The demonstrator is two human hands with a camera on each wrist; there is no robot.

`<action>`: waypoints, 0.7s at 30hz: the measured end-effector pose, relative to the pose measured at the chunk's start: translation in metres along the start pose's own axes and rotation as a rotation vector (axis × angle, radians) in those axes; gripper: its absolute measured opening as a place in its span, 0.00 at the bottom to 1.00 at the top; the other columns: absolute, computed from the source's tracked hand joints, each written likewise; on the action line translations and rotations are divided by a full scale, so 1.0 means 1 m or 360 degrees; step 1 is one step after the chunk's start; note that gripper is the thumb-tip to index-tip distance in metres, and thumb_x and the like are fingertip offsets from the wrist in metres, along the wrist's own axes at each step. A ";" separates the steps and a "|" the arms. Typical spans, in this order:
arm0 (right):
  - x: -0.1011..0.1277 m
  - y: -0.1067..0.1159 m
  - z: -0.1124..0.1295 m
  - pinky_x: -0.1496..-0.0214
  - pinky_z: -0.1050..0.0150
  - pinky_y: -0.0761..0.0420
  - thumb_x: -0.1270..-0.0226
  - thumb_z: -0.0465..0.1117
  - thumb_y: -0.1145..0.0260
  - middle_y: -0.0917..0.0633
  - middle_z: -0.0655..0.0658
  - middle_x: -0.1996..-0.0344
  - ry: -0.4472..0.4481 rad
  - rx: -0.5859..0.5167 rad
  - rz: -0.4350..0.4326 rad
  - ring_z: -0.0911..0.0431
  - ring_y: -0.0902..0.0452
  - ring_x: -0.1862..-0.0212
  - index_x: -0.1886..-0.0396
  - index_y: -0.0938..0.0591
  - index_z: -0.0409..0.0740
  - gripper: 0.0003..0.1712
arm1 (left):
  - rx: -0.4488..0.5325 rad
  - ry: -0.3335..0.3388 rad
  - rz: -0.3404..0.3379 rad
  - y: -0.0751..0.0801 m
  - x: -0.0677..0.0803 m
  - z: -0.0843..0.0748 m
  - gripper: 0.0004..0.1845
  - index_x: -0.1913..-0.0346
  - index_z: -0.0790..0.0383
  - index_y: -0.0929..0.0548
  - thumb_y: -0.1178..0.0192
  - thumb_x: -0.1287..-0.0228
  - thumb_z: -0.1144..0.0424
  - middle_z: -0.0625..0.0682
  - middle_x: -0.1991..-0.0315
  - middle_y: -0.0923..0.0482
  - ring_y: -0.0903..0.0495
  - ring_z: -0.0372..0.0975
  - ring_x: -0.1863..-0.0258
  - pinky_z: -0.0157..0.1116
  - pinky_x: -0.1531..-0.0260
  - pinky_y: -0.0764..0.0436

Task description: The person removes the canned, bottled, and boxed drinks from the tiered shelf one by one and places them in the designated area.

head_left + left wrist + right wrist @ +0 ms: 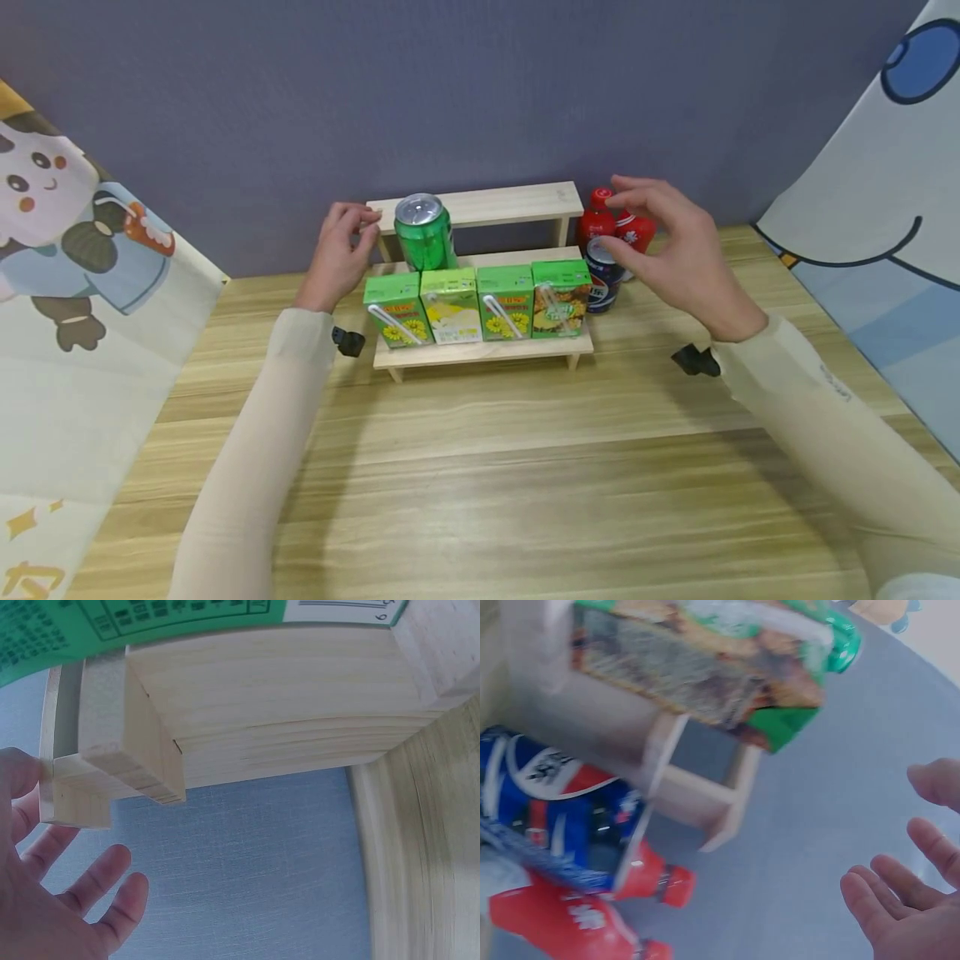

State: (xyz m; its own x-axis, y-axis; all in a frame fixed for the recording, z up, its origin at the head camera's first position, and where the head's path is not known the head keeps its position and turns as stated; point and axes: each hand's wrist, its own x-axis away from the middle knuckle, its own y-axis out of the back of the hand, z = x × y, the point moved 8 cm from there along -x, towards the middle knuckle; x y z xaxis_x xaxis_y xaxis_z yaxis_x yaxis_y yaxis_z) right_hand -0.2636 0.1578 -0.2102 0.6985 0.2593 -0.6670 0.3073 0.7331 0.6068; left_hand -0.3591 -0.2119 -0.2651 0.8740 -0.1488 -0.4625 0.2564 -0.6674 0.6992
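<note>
A broad stretch of bare surface (465, 467) lies in front of the two-step shelf (517, 202), whose back runs close along the dark wall (465, 92); on its right end the room is tighter, with a blue can (602, 283) and red bottles (597, 223) crowded just beside it. The left hand (337, 258) is at the upper step's left end, fingers loosely bent; whether they press the wood I can't tell. The right hand (678, 250) hangs in the air by the can and bottles, thumb and fingers wide apart, holding nothing. The shelf is pale, plain-grained wood on short square legs, the surface yellower and streaked. Four glossy drink boxes (452, 312), mostly green, line the lower step, straws slanting across their fronts. Behind the left ones stands a shiny green can (426, 237), its base hidden.
</note>
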 end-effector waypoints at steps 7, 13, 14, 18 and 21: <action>-0.007 0.007 0.043 0.54 0.68 0.32 0.54 0.38 0.31 0.29 0.55 0.47 0.0097 -0.0049 0.0002 0.62 0.37 0.46 0.55 0.23 0.49 0.23 | -0.0014 0.0021 0.0015 -0.001 0.000 0.000 0.17 0.52 0.58 0.26 0.56 0.37 0.54 0.46 0.50 0.38 0.37 0.40 0.54 0.38 0.57 0.32; -0.008 0.006 0.087 0.55 0.67 0.31 0.56 0.31 0.32 0.25 0.46 0.54 0.0245 -0.0115 0.0041 0.57 0.33 0.50 0.58 0.24 0.37 0.21 | -0.0001 0.0015 0.0017 -0.001 0.000 0.000 0.17 0.52 0.59 0.25 0.56 0.37 0.54 0.46 0.50 0.38 0.37 0.40 0.54 0.41 0.57 0.32; -0.008 0.003 0.090 0.55 0.67 0.31 0.56 0.31 0.32 0.25 0.45 0.54 0.0272 -0.0124 0.0048 0.56 0.33 0.50 0.58 0.24 0.37 0.20 | 0.0000 0.0014 0.0016 -0.001 0.000 -0.001 0.17 0.52 0.59 0.25 0.56 0.37 0.54 0.46 0.50 0.38 0.37 0.40 0.54 0.41 0.57 0.32; -0.009 -0.013 0.092 0.54 0.64 0.31 0.55 0.33 0.31 0.26 0.47 0.55 0.0349 -0.0173 0.0104 0.58 0.34 0.50 0.58 0.24 0.40 0.20 | 0.0006 0.0010 0.0008 -0.001 0.000 -0.001 0.16 0.52 0.59 0.25 0.55 0.37 0.55 0.46 0.51 0.37 0.37 0.40 0.54 0.41 0.57 0.32; -0.013 -0.027 0.089 0.54 0.65 0.32 0.55 0.37 0.31 0.27 0.50 0.54 0.0368 -0.0197 0.0170 0.60 0.35 0.50 0.57 0.24 0.44 0.22 | 0.0007 0.0006 0.0005 -0.001 0.000 -0.001 0.16 0.52 0.59 0.25 0.55 0.37 0.55 0.47 0.51 0.37 0.37 0.40 0.54 0.41 0.57 0.32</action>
State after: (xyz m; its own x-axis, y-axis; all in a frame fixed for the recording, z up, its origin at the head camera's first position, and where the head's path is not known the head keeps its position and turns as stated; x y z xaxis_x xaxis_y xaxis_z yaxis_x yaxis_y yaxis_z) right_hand -0.2234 0.0785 -0.1788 0.5521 0.4655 -0.6917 0.1487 0.7613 0.6311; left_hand -0.3590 -0.2112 -0.2651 0.8764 -0.1481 -0.4583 0.2520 -0.6699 0.6984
